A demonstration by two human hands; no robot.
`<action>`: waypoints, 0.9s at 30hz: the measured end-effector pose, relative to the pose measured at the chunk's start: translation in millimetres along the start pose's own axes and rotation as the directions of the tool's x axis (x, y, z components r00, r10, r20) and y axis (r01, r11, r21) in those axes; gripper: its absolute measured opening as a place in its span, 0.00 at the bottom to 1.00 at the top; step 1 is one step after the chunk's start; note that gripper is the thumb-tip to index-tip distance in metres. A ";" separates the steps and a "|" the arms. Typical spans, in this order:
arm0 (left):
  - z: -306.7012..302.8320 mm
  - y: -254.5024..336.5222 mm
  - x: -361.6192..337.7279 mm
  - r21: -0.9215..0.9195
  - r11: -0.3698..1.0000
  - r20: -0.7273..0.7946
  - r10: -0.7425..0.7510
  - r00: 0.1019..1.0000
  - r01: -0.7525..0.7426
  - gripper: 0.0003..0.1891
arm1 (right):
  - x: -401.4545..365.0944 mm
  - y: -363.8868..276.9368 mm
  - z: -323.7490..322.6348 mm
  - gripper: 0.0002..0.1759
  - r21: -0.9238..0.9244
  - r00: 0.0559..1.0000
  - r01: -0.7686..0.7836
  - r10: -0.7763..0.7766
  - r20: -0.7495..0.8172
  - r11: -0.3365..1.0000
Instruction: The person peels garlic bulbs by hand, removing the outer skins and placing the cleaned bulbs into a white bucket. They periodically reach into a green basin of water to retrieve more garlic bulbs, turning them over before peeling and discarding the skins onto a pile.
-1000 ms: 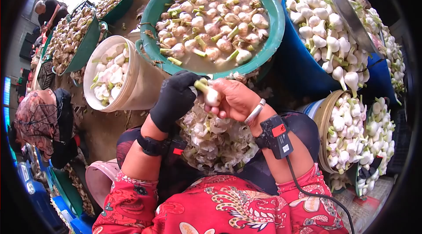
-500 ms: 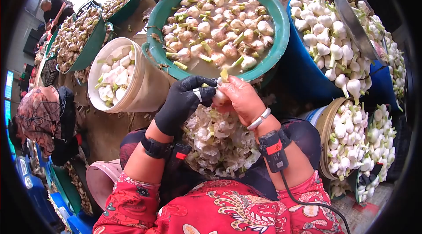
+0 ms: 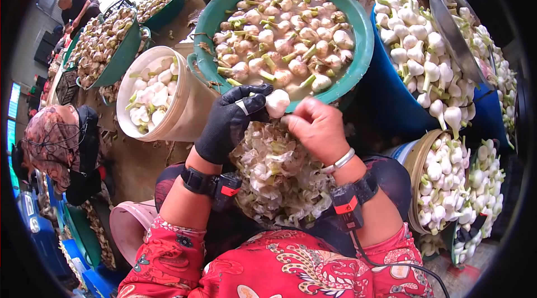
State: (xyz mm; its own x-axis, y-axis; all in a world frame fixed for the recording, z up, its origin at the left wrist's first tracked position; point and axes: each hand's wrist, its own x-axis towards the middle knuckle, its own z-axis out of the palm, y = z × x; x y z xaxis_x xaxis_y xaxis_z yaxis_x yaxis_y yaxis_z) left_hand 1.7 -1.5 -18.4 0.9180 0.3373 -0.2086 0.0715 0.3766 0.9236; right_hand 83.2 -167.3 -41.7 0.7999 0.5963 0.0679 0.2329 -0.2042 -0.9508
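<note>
My left hand, in a black glove with a white band on one finger, grips a white garlic bulb between thumb and fingers. Just right of the bulb is my bare right hand, its fingers curled together and slightly smeared; whatever they pinch is hidden. Below both hands lies a heap of papery garlic skins between my knees. In front stands a green tub of murky water, where unpeeled garlic bulbs with cut green stems float.
A white bucket with peeled garlic stands left of the tub. At the right are a blue barrel heaped with white bulbs, a metal basin and another filled bucket. A pink bucket is at lower left. A bent-over person works at far left.
My right hand has come away from the bulb, moving right and down. The bulb in my left hand now shows white and rounded, slightly higher. The view has shifted a little.
</note>
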 end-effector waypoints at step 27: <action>-156.1 137.2 -208.3 0.696 0.712 -0.428 0.518 0.741 -0.096 0.11 | 13.1 20.8 4.8 0.05 0.750 0.834 -0.524 0.421 0.356 0.404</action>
State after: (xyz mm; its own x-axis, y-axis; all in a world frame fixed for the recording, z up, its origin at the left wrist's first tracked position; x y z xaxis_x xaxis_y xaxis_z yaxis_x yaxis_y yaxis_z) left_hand -240.5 114.5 101.6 0.5499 0.8142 0.1864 0.2340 -0.3644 0.9014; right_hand 95.9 -160.0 -62.0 0.5687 0.6878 -0.4511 -0.7396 0.1876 -0.6464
